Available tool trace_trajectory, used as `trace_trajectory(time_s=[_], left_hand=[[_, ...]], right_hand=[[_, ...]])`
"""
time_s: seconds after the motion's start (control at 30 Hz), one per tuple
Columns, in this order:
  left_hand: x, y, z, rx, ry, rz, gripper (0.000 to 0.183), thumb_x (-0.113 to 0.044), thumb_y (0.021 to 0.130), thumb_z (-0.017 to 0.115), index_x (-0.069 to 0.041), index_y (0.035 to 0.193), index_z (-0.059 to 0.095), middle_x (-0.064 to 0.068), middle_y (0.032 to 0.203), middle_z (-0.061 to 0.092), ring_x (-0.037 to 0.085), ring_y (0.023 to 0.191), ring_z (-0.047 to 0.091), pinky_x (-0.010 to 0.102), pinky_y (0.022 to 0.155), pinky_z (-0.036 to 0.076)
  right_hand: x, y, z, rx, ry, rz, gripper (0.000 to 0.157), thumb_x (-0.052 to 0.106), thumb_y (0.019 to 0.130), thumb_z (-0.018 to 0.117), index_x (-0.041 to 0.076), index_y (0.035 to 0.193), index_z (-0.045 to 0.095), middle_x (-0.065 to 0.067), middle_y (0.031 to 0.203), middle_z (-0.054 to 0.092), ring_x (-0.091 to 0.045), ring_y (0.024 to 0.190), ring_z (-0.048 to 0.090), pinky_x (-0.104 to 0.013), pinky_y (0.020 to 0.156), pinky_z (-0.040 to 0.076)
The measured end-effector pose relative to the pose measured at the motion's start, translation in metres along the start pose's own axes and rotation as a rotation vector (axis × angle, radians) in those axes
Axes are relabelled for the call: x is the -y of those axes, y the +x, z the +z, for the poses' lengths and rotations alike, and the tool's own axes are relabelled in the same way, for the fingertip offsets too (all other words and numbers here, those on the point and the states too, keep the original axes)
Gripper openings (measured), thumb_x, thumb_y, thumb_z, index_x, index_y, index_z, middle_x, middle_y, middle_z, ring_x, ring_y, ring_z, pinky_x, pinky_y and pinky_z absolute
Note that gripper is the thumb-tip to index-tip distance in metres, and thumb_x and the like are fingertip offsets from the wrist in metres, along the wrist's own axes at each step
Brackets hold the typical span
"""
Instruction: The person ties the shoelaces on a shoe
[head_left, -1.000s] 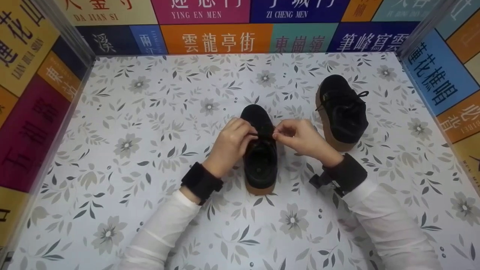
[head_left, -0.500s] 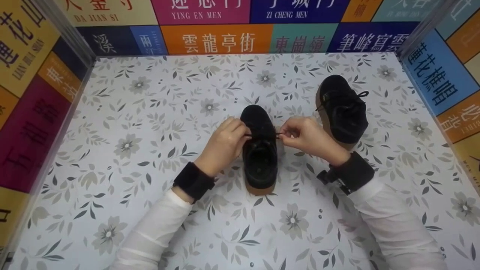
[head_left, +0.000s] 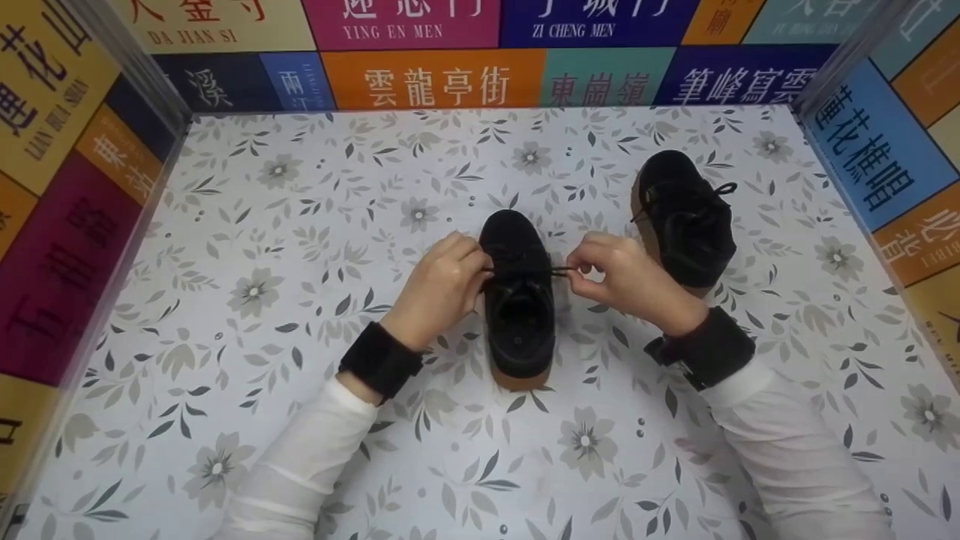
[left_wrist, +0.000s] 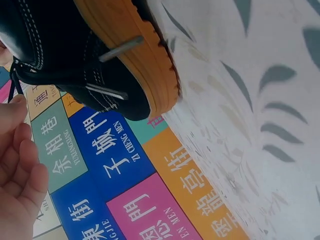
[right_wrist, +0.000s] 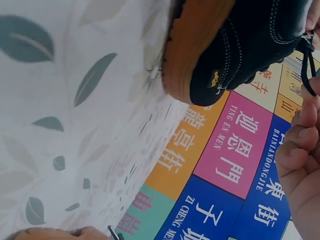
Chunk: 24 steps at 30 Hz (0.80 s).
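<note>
A black lace-up shoe [head_left: 514, 232] with a tan sole stands mid-table, toe pointing away. On its left, the left hand [head_left: 442, 285] pinches part of the black shoelace between thumb and fingers. Over on the right, the right hand [head_left: 630, 281] pinches a taut lace loop [head_left: 559, 271] beside the shoe. In the left wrist view, two lace tips [left_wrist: 107, 92] hang over the shoe's side, and the left hand [left_wrist: 17, 165] holds a loop. The right wrist view shows the right hand [right_wrist: 302, 150] holding a doubled lace [right_wrist: 309, 70]. The knot is partly visible.
A second black shoe [head_left: 686, 217] with a tied bow lies just beyond the right hand, at an angle. White floral paper [head_left: 300, 420] covers the table. Colourful panels with lettering [head_left: 435, 79] wall in the back and both sides.
Both hands have drawn apart, left hand leftward and right hand rightward, and lace now shows stretched out to the shoe's right. The shoes stay where they were.
</note>
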<state>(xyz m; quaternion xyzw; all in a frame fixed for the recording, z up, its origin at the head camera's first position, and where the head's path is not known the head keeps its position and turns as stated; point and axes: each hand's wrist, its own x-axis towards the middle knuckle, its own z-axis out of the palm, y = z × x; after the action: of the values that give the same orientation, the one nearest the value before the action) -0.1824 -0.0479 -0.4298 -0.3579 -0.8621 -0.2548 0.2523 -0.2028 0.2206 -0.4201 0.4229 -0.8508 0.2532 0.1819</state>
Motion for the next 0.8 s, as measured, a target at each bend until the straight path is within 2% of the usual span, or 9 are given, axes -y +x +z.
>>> trace_trajectory(time_s=[0.33,0.53,0.67,0.8], left_hand=[[0.000,0.001,-0.005,0.048,0.039,-0.014,0.004,-0.005,0.083,0.064,-0.004,0.083,0.067,0.003,0.082,0.059,0.019,0.079,0.052,0.029,0.075,0.046],[0.002,-0.002,-0.003,0.055,0.065,-0.003,0.004,-0.003,0.081,0.064,-0.003,0.081,0.068,0.004,0.082,0.060,0.020,0.080,0.052,0.030,0.077,0.047],[0.003,-0.003,-0.001,0.055,0.076,0.005,0.005,0.000,0.080,0.064,-0.003,0.081,0.067,0.005,0.083,0.061,0.021,0.081,0.052,0.030,0.079,0.046],[0.001,-0.006,-0.002,0.070,0.074,-0.007,0.005,-0.002,0.081,0.063,-0.004,0.083,0.067,0.004,0.085,0.061,0.020,0.083,0.052,0.030,0.079,0.045]], right_hand=[[-0.001,-0.006,0.000,0.002,-0.037,-0.058,0.008,0.000,0.072,0.065,0.006,0.073,0.062,-0.004,0.070,0.058,-0.015,0.064,0.055,-0.025,0.055,0.047],[-0.003,-0.011,0.000,0.003,-0.038,-0.071,0.010,-0.001,0.071,0.065,0.007,0.072,0.061,-0.003,0.069,0.057,-0.012,0.062,0.055,-0.024,0.054,0.046],[-0.002,-0.013,0.000,0.006,-0.035,-0.067,0.010,-0.002,0.071,0.065,0.007,0.073,0.062,-0.002,0.067,0.057,-0.012,0.061,0.055,-0.023,0.054,0.045],[0.002,-0.014,0.001,0.010,-0.033,-0.027,0.008,0.000,0.072,0.065,0.007,0.072,0.062,-0.002,0.067,0.058,-0.014,0.061,0.055,-0.024,0.054,0.045]])
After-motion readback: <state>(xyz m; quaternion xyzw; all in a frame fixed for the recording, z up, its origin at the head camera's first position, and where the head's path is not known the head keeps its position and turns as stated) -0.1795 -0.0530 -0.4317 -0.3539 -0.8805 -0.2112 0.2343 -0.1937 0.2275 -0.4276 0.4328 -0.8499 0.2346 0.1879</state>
